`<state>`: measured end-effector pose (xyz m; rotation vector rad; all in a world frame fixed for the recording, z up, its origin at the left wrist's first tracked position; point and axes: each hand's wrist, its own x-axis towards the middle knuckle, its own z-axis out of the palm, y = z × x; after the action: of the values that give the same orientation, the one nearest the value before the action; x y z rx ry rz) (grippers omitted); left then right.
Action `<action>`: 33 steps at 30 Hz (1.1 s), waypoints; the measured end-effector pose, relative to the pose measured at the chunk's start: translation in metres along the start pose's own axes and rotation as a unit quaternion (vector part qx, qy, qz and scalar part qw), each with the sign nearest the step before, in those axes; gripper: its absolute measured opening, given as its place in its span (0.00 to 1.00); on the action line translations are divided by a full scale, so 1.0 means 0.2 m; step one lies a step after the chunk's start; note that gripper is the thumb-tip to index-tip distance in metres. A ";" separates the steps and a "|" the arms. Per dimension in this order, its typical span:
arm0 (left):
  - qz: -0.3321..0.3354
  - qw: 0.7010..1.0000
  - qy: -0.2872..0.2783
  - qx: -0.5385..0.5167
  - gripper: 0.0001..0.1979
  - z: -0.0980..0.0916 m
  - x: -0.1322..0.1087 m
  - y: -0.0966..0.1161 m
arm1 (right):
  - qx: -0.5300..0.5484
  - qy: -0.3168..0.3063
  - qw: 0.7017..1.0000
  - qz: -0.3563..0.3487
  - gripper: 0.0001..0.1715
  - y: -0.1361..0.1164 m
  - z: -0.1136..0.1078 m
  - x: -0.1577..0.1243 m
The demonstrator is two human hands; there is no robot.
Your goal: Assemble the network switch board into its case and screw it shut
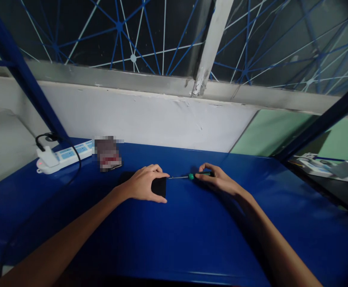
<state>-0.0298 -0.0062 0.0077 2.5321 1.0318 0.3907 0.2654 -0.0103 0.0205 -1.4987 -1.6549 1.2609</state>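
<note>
My left hand (pixel 145 183) is wrapped over a flat black rectangular object (pixel 159 187) on the blue table, thumb and fingers on its opposite edges. What kind of object it is, I cannot make out, as the hand covers much of it. My right hand (pixel 217 177) grips a screwdriver (pixel 191 176) with a green and black handle. Its thin metal shaft lies level and points left. The tip is close to the upper right corner of the black object, by my left index finger; whether it touches is too small to tell.
A white power strip (pixel 69 154) with a plugged-in adapter and black cable stands at the back left. Beside it lies a blurred packet (pixel 108 154). Blue frame posts rise left and right (pixel 320 119). Papers and small items (pixel 326 167) lie at the far right.
</note>
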 end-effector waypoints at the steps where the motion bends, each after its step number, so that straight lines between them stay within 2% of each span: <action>1: 0.000 1.000 0.001 0.001 0.41 0.00 0.00 0.00 | 0.010 -0.019 1.000 0.007 0.24 0.00 -0.01 -0.01; 3: -0.002 1.000 0.002 0.004 0.41 0.00 0.00 0.00 | 0.006 -0.039 0.999 0.007 0.24 0.00 -0.02 -0.01; 5: -0.001 1.000 0.005 0.007 0.41 0.00 -0.01 0.00 | -0.029 -0.027 0.999 -0.010 0.23 0.01 -0.02 0.00; 9: 0.011 1.000 0.014 0.008 0.40 0.01 -0.01 -0.01 | -0.152 0.061 0.986 -0.032 0.33 0.01 0.00 0.01; 11: 0.013 1.000 0.019 0.013 0.40 0.02 -0.01 -0.01 | -0.183 0.092 0.978 -0.032 0.33 0.01 0.02 0.01; 14: 0.008 0.999 0.033 0.022 0.38 0.02 -0.01 -0.01 | -0.096 0.040 0.991 -0.082 0.23 0.01 0.05 0.01; 17: -0.008 0.998 0.057 0.023 0.37 0.02 -0.01 -0.03 | -0.015 -0.019 0.996 -0.086 0.24 0.04 0.09 0.02; 22: -0.003 0.998 0.058 0.009 0.41 0.02 -0.01 -0.05 | -0.009 0.029 0.995 -0.097 0.23 0.09 0.10 0.05; 28: 0.024 0.998 0.056 -0.023 0.42 0.01 -0.02 -0.03 | -0.152 0.090 0.981 -0.080 0.29 0.08 0.11 0.04; 31: 0.025 0.998 0.060 -0.019 0.43 0.01 -0.02 -0.03 | -0.152 0.087 0.979 -0.105 0.25 0.08 0.11 0.05; 33: 0.022 0.998 0.060 -0.015 0.44 0.00 -0.02 -0.03 | -0.123 0.061 0.984 -0.114 0.22 0.09 0.10 0.06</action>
<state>-0.0352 -0.0051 0.0040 2.5352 1.0052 0.5727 0.2533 -0.0055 -0.0052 -1.4445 -1.8897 0.8513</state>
